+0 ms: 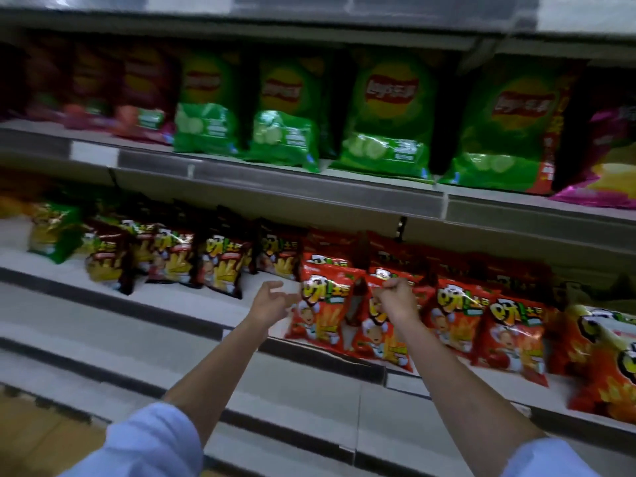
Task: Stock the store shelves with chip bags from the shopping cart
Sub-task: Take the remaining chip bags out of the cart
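Pale blue sleeves (pixel 151 442) are framing both bare forearms as the person is reaching toward the lower shelf (pixel 192 304). Left hand (pixel 272 301) is hovering just beside the leftmost red chip bag (pixel 323 315), its fingers relaxed and spread, gripping nothing, probably ready to steady that bag. Right hand (pixel 395 297) is curling its fingers in front of the next red bag (pixel 385 335); whether it is pinching the bag's top edge I cannot tell through the blur. Red bags are standing upright in a row facing outward, likely so shoppers read the fronts. Green bags (pixel 385 115) are leaning on the shelf above. No shopping cart is showing.
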The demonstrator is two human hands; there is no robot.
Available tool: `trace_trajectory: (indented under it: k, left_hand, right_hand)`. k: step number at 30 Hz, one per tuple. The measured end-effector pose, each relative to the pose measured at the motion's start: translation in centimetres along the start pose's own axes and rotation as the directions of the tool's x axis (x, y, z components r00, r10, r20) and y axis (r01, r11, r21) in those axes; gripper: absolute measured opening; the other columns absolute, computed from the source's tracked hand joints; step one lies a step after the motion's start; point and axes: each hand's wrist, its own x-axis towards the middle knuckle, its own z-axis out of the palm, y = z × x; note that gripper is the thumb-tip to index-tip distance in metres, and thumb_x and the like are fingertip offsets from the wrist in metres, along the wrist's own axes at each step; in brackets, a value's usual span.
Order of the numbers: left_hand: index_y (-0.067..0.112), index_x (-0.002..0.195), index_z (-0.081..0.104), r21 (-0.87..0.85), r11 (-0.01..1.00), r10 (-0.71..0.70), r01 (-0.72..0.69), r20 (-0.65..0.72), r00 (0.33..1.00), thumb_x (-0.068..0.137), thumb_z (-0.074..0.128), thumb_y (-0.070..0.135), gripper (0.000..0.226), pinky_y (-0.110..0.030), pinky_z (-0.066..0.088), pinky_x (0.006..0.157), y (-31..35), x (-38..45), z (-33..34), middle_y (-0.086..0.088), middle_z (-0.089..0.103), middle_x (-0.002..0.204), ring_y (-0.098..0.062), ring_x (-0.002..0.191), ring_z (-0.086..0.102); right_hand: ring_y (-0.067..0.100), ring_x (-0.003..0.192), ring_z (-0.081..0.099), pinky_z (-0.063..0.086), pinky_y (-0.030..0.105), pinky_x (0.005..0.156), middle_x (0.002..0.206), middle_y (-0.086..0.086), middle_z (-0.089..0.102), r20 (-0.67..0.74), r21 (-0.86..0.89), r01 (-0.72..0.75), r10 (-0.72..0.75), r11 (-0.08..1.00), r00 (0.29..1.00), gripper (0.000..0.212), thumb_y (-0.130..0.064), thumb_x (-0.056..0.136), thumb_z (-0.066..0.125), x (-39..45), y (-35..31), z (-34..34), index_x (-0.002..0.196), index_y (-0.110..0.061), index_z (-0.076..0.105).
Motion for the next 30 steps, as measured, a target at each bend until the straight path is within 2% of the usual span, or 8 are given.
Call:
trace_trajectory:
  k: [3, 6, 11, 17, 19, 22, 25, 30]
  left_hand:
    - [0.005, 0.127, 0.044, -0.001, 1.0, -0.024, 0.024, -0.063, 0.998, 0.088, 0.065, 0.004, 0.044, -0.039, 0.045, 0.094, -0.3, -0.8, -7.5, -0.021, 0.057, 0.123, -0.027, 0.103, 0.056]
    - [0.01, 0.117, 0.048, -0.003, 0.999, -0.043, 0.043, -0.176, 0.983, 0.088, 0.066, 0.008, 0.034, -0.038, 0.046, 0.09, -1.0, -2.0, -15.5, -0.021, 0.059, 0.122, -0.028, 0.102, 0.058]
    - [0.009, 0.115, 0.05, -0.113, 0.994, -0.053, 0.012, -0.367, 0.929, 0.092, 0.062, 0.016, 0.026, -0.037, 0.046, 0.089, -2.8, -4.6, -28.3, -0.014, 0.06, 0.117, -0.023, 0.1, 0.058]
    - [0.006, 0.113, 0.055, -0.228, 0.973, -0.121, -0.039, -0.646, 0.754, 0.094, 0.06, 0.021, 0.024, -0.026, 0.047, 0.066, -6.1, -8.8, -42.8, -0.006, 0.06, 0.088, -0.014, 0.074, 0.058]
    - [0.009, 0.109, 0.054, -0.241, 0.97, -0.148, -0.035, -0.697, 0.702, 0.096, 0.057, 0.021, 0.018, -0.023, 0.045, 0.062, -7.1, -10.4, -46.4, -0.005, 0.058, 0.089, -0.011, 0.073, 0.057]
    - [0.011, 0.094, 0.056, -0.275, 0.96, -0.179, -0.057, -0.757, 0.628, 0.097, 0.053, 0.018, 0.007, -0.022, 0.041, 0.064, -8.6, -12.2, -52.5, -0.007, 0.056, 0.092, -0.011, 0.071, 0.054]
    - [0.017, 0.081, 0.054, -0.287, 0.954, -0.197, -0.085, -0.816, 0.543, 0.098, 0.051, 0.016, 0.017, -0.024, 0.04, 0.065, -9.1, -13.0, -58.6, -0.006, 0.054, 0.088, -0.013, 0.073, 0.053]
    - [0.017, 0.082, 0.053, -0.298, 0.953, -0.244, -0.059, -0.865, 0.438, 0.098, 0.051, 0.019, 0.016, -0.024, 0.044, 0.068, -8.0, -11.0, -69.8, -0.006, 0.055, 0.089, -0.015, 0.076, 0.055]
  right_hand:
    - [0.019, 0.072, 0.056, 0.048, 0.033, 0.07, 0.084, 0.007, 0.059, 0.06, -0.039, 0.051, -0.048, 0.998, 0.997, 0.019, -0.007, 0.088, 0.06, -2.7, -1.8, 6.2, 0.084, -0.02, 0.047]
    - [0.02, 0.065, 0.053, 0.043, 0.023, 0.051, 0.087, 0.013, 0.059, 0.166, -0.022, 0.09, -0.085, 0.996, 0.982, 0.014, -0.005, 0.09, 0.058, -5.8, -3.5, 13.4, 0.099, -0.011, 0.05]
    - [0.02, 0.072, 0.056, 0.047, 0.029, 0.062, 0.091, 0.01, 0.056, 0.395, -0.013, 0.129, -0.113, 0.992, 0.912, 0.016, -0.004, 0.091, 0.055, -11.2, -6.0, 25.4, 0.104, -0.008, 0.048]
    - [0.017, 0.069, 0.054, 0.047, 0.034, 0.071, 0.083, 0.005, 0.057, 0.663, -0.048, 0.165, -0.092, 0.985, 0.743, 0.015, -0.006, 0.091, 0.058, -19.2, -7.8, 41.4, 0.103, -0.012, 0.049]
    - [0.017, 0.068, 0.054, 0.047, 0.032, 0.069, 0.081, 0.006, 0.057, 0.731, -0.048, 0.186, -0.092, 0.981, 0.677, 0.016, -0.003, 0.09, 0.055, -21.8, -7.9, 46.1, 0.105, -0.009, 0.05]
    - [0.015, 0.068, 0.055, 0.048, 0.027, 0.064, 0.088, 0.007, 0.056, 0.816, -0.025, 0.214, -0.104, 0.977, 0.569, 0.017, 0.0, 0.088, 0.054, -25.7, -7.8, 53.9, 0.103, -0.008, 0.05]
    - [0.013, 0.071, 0.056, 0.049, 0.024, 0.063, 0.092, 0.005, 0.057, 0.883, -0.009, 0.241, -0.106, 0.971, 0.458, 0.019, -0.001, 0.089, 0.054, -29.0, -8.5, 61.4, 0.106, -0.009, 0.051]
    - [0.015, 0.078, 0.058, 0.051, 0.027, 0.069, 0.094, 0.004, 0.057, 0.936, 0.025, 0.234, -0.105, 0.972, 0.337, 0.017, -0.003, 0.091, 0.055, -32.7, -11.1, 74.6, 0.104, -0.012, 0.05]
